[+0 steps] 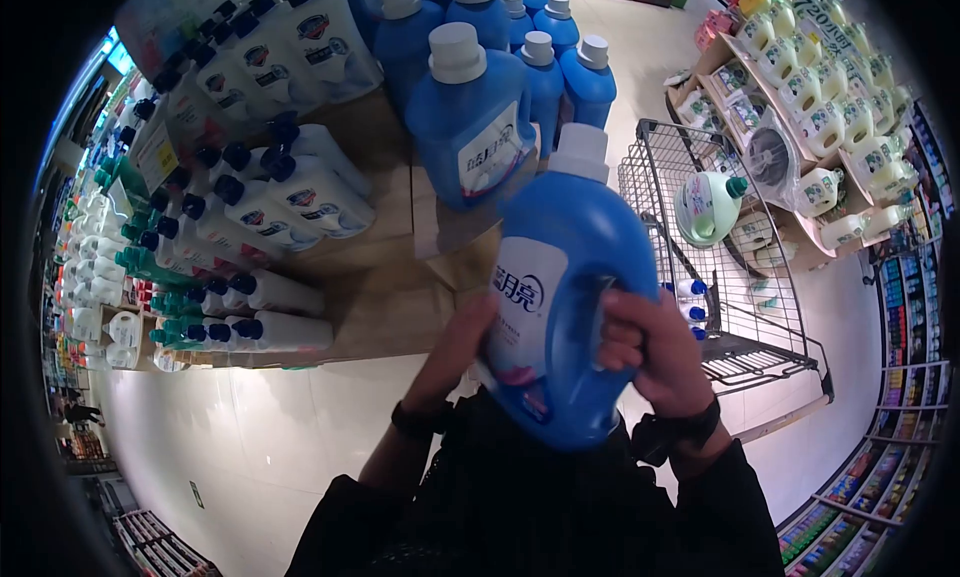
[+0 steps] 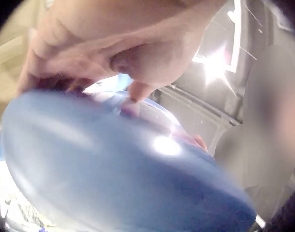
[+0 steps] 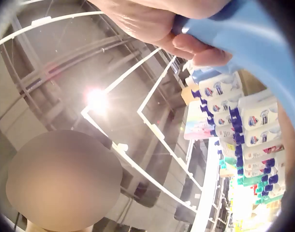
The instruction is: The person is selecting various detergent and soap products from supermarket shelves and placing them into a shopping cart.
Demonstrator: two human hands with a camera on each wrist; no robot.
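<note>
A large blue bottle (image 1: 575, 317) with a white cap (image 1: 580, 153) and a white label is held up at a tilt in front of the body. The right hand (image 1: 655, 352) grips its handle, fingers curled through the opening; the right wrist view shows those fingers (image 3: 203, 50) against the blue plastic (image 3: 263, 38). At the bottle's left side is the left hand (image 1: 465, 332), its fingers mostly hidden behind. In the left wrist view the left hand (image 2: 109, 43) lies around the side of the bottle (image 2: 113, 159), thumb on one face and fingers on the other.
Blue bottles (image 1: 490, 127) stand on a cardboard-covered display (image 1: 370, 297), with white bottles (image 1: 320, 202) to their left. On the right, a wire cart (image 1: 735, 347) holds a green-capped bottle (image 1: 710, 207) and several blue-capped ones. Behind it stands a shelf of pale bottles (image 1: 825, 127).
</note>
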